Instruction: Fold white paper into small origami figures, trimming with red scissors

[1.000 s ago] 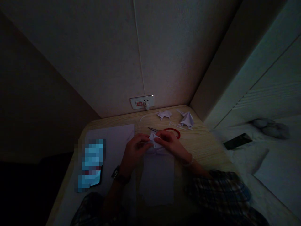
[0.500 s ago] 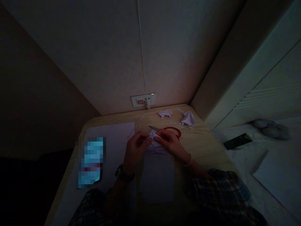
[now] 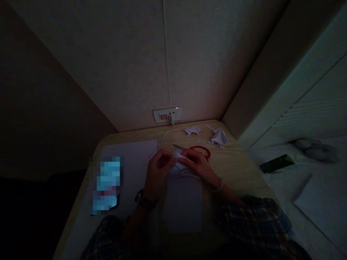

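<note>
In dim light, my left hand (image 3: 158,169) and my right hand (image 3: 199,164) meet over a small piece of folded white paper (image 3: 179,163) above a wooden table (image 3: 238,169). Both hands pinch the paper, fingers curled, thumbs on its near side. A flat white sheet (image 3: 184,202) lies on the table under and in front of the hands. Red-handled scissors (image 3: 199,150) lie just behind my right hand. A watch sits on my left wrist and a bracelet on my right.
Two folded paper figures, one (image 3: 192,130) and another (image 3: 219,136), lie at the table's far right by thin paper strips. A large white sheet (image 3: 130,155) and a lit phone (image 3: 108,186) lie left. A wall socket (image 3: 166,115) is behind. A dark phone (image 3: 276,163) rests on the bed at right.
My hands stay on the folded paper with small finger shifts. The view has drifted slightly, so everything sits a little further right.
</note>
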Tool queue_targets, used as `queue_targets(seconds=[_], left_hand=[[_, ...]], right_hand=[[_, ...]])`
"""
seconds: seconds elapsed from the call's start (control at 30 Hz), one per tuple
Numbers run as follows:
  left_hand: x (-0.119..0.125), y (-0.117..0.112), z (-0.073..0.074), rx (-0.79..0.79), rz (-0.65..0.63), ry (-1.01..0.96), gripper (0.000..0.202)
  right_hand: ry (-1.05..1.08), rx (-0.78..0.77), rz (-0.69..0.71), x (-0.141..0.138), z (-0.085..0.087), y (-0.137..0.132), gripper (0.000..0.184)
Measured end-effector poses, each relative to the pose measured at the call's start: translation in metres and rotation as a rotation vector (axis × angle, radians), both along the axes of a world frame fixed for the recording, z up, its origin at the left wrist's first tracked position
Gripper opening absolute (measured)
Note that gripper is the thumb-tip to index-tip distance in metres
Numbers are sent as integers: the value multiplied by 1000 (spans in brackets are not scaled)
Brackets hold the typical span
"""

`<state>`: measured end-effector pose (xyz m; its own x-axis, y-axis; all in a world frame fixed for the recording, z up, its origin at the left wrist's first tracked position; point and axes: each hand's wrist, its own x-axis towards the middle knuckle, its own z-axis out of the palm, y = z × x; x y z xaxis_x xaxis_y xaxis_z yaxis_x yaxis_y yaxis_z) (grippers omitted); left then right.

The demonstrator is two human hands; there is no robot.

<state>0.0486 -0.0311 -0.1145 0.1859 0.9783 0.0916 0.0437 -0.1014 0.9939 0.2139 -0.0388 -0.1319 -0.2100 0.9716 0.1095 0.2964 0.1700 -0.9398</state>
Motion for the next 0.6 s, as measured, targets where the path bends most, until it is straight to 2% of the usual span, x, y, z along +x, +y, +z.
queue_targets(seconds=[0.13, 0.27, 0.6], left_hand=[[1, 1, 3, -14, 43, -53, 15], [3, 1, 7, -55, 62, -99, 23], [4, -2, 10, -99, 54, -60, 19]], right_hand=[[-10, 15, -3, 0, -1, -1, 25], [-13, 31, -7, 0, -1, -2, 24], [-23, 64, -31, 0, 2, -2, 22]])
